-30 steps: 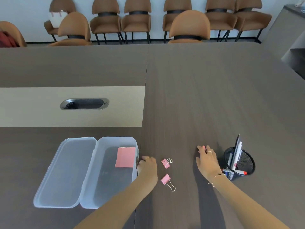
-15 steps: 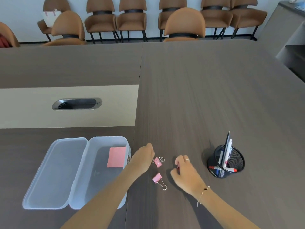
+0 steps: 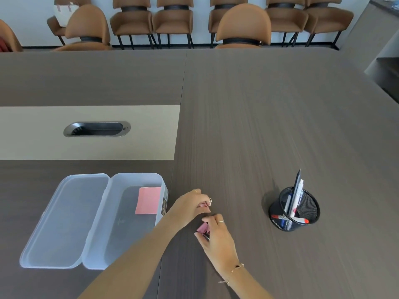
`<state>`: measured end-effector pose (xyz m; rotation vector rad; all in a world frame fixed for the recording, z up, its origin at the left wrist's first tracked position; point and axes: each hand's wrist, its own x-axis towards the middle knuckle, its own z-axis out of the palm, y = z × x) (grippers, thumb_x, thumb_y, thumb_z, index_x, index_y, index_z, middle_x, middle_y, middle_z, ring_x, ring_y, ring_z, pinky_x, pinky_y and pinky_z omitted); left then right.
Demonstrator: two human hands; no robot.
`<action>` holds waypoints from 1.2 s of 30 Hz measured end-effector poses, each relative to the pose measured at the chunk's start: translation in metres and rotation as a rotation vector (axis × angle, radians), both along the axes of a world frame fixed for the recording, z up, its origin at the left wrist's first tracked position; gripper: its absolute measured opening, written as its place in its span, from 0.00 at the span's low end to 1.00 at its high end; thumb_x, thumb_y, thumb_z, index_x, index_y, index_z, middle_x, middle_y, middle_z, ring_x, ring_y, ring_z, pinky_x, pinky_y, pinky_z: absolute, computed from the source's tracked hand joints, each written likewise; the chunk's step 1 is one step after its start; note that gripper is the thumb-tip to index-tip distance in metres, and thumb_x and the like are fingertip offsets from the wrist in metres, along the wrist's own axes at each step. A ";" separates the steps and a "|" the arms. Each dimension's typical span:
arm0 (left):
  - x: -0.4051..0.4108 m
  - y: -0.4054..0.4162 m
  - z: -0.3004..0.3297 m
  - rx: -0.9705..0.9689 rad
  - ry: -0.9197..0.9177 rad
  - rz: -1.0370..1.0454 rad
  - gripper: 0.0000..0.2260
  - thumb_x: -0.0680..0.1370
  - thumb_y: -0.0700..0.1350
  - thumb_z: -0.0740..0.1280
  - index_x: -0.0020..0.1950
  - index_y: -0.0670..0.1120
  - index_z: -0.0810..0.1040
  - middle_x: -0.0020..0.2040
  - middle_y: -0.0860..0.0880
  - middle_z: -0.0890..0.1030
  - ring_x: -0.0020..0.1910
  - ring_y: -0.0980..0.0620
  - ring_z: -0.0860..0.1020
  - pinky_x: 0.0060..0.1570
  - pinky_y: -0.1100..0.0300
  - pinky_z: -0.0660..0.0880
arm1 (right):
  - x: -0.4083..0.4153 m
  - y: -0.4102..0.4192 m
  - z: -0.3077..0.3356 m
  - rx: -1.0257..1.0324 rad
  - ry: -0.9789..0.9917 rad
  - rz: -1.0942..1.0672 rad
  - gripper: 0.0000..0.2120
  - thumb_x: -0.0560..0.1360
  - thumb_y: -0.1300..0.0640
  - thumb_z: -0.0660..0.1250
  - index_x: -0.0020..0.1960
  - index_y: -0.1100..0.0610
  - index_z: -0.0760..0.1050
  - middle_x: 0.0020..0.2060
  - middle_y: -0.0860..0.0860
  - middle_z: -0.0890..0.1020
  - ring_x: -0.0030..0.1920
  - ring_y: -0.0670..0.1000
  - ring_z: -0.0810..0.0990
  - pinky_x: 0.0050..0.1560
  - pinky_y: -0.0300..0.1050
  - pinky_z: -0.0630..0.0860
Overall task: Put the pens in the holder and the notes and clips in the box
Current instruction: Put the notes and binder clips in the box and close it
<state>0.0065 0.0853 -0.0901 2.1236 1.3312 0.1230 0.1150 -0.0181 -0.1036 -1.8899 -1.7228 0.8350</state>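
A clear plastic box (image 3: pixel 129 244) lies open on the dark table, its lid (image 3: pixel 62 221) folded out to the left. A pink sticky note pad (image 3: pixel 148 200) rests inside at the box's far right. My left hand (image 3: pixel 187 207) is closed around a pink binder clip (image 3: pixel 204 204), just right of the box. My right hand (image 3: pixel 216 238) pinches a second pink binder clip (image 3: pixel 202 228) on the table. A black mesh pen holder (image 3: pixel 294 210) with several pens (image 3: pixel 296 195) stands to the right.
A metal cable grommet (image 3: pixel 97 129) sits in the beige table inset (image 3: pixel 138 147). Brown chairs (image 3: pixel 243 26) line the table's far edge and the wall. A grey counter (image 3: pixel 375 29) stands at the far right.
Both hands moved onto the two binder clips: the left hand closed on the farther one, and the right hand came left from beside the pen holder and pinched the nearer one.
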 end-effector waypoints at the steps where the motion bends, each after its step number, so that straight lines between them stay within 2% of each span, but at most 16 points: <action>1: 0.001 -0.003 -0.001 0.029 -0.006 -0.015 0.08 0.76 0.50 0.67 0.51 0.48 0.80 0.41 0.54 0.70 0.39 0.53 0.72 0.36 0.63 0.64 | 0.002 -0.001 0.000 0.000 0.005 -0.003 0.12 0.75 0.51 0.66 0.57 0.51 0.72 0.48 0.42 0.70 0.40 0.44 0.76 0.38 0.29 0.73; 4: 0.005 -0.005 0.002 0.067 -0.086 0.021 0.08 0.76 0.50 0.67 0.49 0.45 0.79 0.41 0.53 0.68 0.38 0.53 0.70 0.39 0.61 0.65 | 0.014 -0.003 0.002 -0.002 0.011 -0.016 0.12 0.76 0.54 0.64 0.59 0.52 0.70 0.51 0.45 0.70 0.42 0.47 0.78 0.43 0.31 0.75; 8: 0.003 0.013 0.033 0.077 -0.285 0.267 0.08 0.72 0.51 0.71 0.44 0.47 0.82 0.38 0.55 0.71 0.35 0.56 0.73 0.39 0.62 0.68 | 0.030 0.005 0.012 -0.052 0.080 -0.048 0.13 0.76 0.56 0.64 0.60 0.54 0.69 0.49 0.48 0.74 0.43 0.46 0.76 0.44 0.26 0.70; 11: -0.018 0.030 0.069 0.116 -0.426 0.408 0.06 0.70 0.47 0.75 0.42 0.47 0.84 0.36 0.55 0.74 0.33 0.62 0.74 0.40 0.66 0.71 | 0.028 0.024 0.035 -0.073 0.111 -0.043 0.15 0.77 0.57 0.63 0.63 0.55 0.68 0.52 0.50 0.74 0.48 0.46 0.76 0.50 0.33 0.70; 13: -0.043 0.037 0.094 0.134 -0.466 0.482 0.05 0.70 0.44 0.75 0.42 0.45 0.84 0.35 0.56 0.74 0.32 0.63 0.74 0.38 0.72 0.71 | 0.020 0.041 0.055 -0.039 0.121 -0.034 0.16 0.77 0.59 0.63 0.64 0.55 0.67 0.52 0.50 0.73 0.47 0.46 0.76 0.50 0.34 0.70; 15: -0.073 0.034 0.114 0.121 -0.442 0.558 0.04 0.70 0.43 0.75 0.41 0.44 0.83 0.34 0.56 0.73 0.31 0.62 0.73 0.36 0.76 0.70 | 0.007 0.060 0.075 0.003 0.127 -0.021 0.16 0.77 0.61 0.62 0.64 0.56 0.68 0.51 0.51 0.74 0.43 0.45 0.75 0.46 0.30 0.70; 17: -0.101 0.019 0.124 0.061 -0.421 0.616 0.04 0.70 0.45 0.75 0.37 0.48 0.82 0.33 0.56 0.73 0.29 0.61 0.72 0.33 0.73 0.69 | -0.009 0.077 0.093 0.037 0.137 -0.007 0.14 0.76 0.62 0.62 0.62 0.58 0.69 0.48 0.53 0.76 0.42 0.45 0.74 0.43 0.28 0.69; 19: -0.123 -0.003 0.122 -0.014 -0.368 0.588 0.09 0.70 0.46 0.74 0.32 0.54 0.78 0.33 0.55 0.73 0.31 0.59 0.72 0.35 0.69 0.69 | -0.026 0.091 0.107 0.070 0.142 0.012 0.13 0.76 0.63 0.62 0.60 0.58 0.70 0.47 0.55 0.77 0.42 0.45 0.72 0.41 0.23 0.69; 21: -0.139 -0.022 0.106 -0.095 -0.232 0.511 0.10 0.70 0.48 0.74 0.30 0.56 0.77 0.34 0.55 0.74 0.34 0.58 0.72 0.37 0.67 0.70 | -0.041 0.097 0.116 0.093 0.141 0.044 0.12 0.75 0.63 0.62 0.59 0.58 0.71 0.46 0.56 0.78 0.41 0.45 0.72 0.39 0.21 0.69; 23: -0.150 -0.037 0.086 -0.217 -0.108 0.436 0.07 0.69 0.49 0.73 0.31 0.53 0.79 0.33 0.56 0.76 0.33 0.59 0.74 0.35 0.70 0.70 | -0.054 0.097 0.121 0.096 0.142 0.091 0.12 0.75 0.63 0.63 0.58 0.57 0.72 0.46 0.55 0.78 0.40 0.44 0.73 0.38 0.22 0.69; 25: -0.154 -0.046 0.067 -0.371 -0.020 0.343 0.07 0.69 0.49 0.71 0.33 0.48 0.80 0.33 0.55 0.79 0.31 0.59 0.75 0.34 0.69 0.71 | -0.063 0.093 0.122 0.091 0.142 0.146 0.12 0.75 0.63 0.64 0.58 0.57 0.72 0.46 0.55 0.79 0.41 0.44 0.73 0.43 0.26 0.69; 28: -0.153 -0.053 0.048 -0.469 0.061 0.262 0.08 0.69 0.49 0.70 0.30 0.51 0.77 0.33 0.54 0.80 0.31 0.58 0.76 0.36 0.66 0.72 | -0.071 0.083 0.116 0.091 0.132 0.202 0.12 0.75 0.63 0.65 0.58 0.56 0.72 0.46 0.53 0.78 0.42 0.46 0.73 0.46 0.30 0.70; 31: -0.154 -0.058 0.039 -0.483 -0.019 0.312 0.05 0.71 0.49 0.71 0.40 0.49 0.80 0.36 0.55 0.81 0.32 0.58 0.77 0.35 0.68 0.73 | -0.073 0.075 0.109 0.086 0.106 0.242 0.12 0.75 0.62 0.65 0.57 0.55 0.72 0.46 0.51 0.77 0.41 0.44 0.73 0.40 0.27 0.69; 32: -0.155 -0.059 0.040 -0.486 -0.052 0.327 0.06 0.71 0.49 0.71 0.44 0.47 0.80 0.38 0.53 0.82 0.33 0.58 0.77 0.35 0.68 0.74 | -0.073 0.073 0.108 0.076 0.098 0.258 0.12 0.74 0.62 0.65 0.57 0.54 0.72 0.47 0.51 0.77 0.41 0.45 0.73 0.40 0.27 0.69; 34: -0.159 -0.059 0.044 -0.492 -0.084 0.345 0.11 0.72 0.49 0.71 0.50 0.45 0.80 0.41 0.51 0.84 0.37 0.56 0.79 0.41 0.66 0.75 | -0.073 0.070 0.108 0.052 0.078 0.301 0.13 0.74 0.62 0.65 0.57 0.54 0.72 0.48 0.52 0.77 0.44 0.47 0.74 0.40 0.28 0.69; 36: -0.165 -0.057 0.052 -0.495 -0.050 0.317 0.12 0.73 0.48 0.70 0.54 0.45 0.80 0.42 0.53 0.83 0.42 0.55 0.81 0.49 0.63 0.76 | -0.075 0.069 0.111 0.021 0.047 0.368 0.14 0.74 0.61 0.66 0.59 0.53 0.71 0.49 0.52 0.77 0.46 0.49 0.75 0.43 0.31 0.71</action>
